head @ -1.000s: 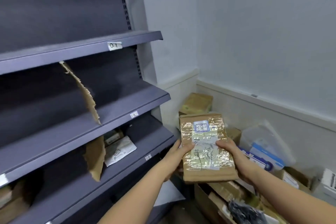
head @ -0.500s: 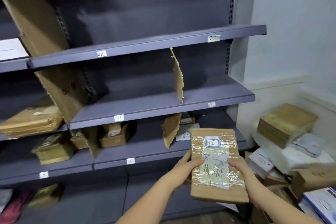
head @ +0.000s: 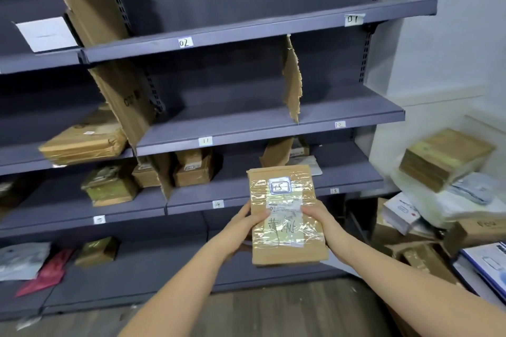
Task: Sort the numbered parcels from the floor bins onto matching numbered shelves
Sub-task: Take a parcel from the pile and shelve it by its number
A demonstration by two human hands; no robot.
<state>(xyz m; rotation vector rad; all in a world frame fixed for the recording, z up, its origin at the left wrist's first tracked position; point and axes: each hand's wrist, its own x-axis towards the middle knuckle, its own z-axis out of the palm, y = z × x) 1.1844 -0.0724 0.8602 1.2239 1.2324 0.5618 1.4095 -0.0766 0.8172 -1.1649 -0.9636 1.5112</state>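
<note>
I hold a flat brown parcel (head: 287, 216) wrapped in clear tape in front of the grey shelving. Its blue-edged label looks like "15". My left hand (head: 243, 230) grips its left edge and my right hand (head: 319, 220) grips its right edge, thumbs on top. Behind it, shelf tags read 01 (head: 354, 19), 02 (head: 185, 42), 11 (head: 205, 141), 12 (head: 339, 125), 13 (head: 334, 190) and 14 (head: 217, 204). A further tag (head: 99, 219) to the left is too blurred to read.
Torn cardboard dividers (head: 292, 82) split the shelves. Several brown parcels (head: 193, 169) lie on the lower shelves, another (head: 82, 142) at mid-left. A heap of boxes and mailers (head: 443, 161) fills the floor corner at right. Soft mailers (head: 41, 268) lie on the bottom shelf.
The view has swung left from the corner pile to face the shelving. The parcel stays in both hands, now in front of the shelf tagged 14.
</note>
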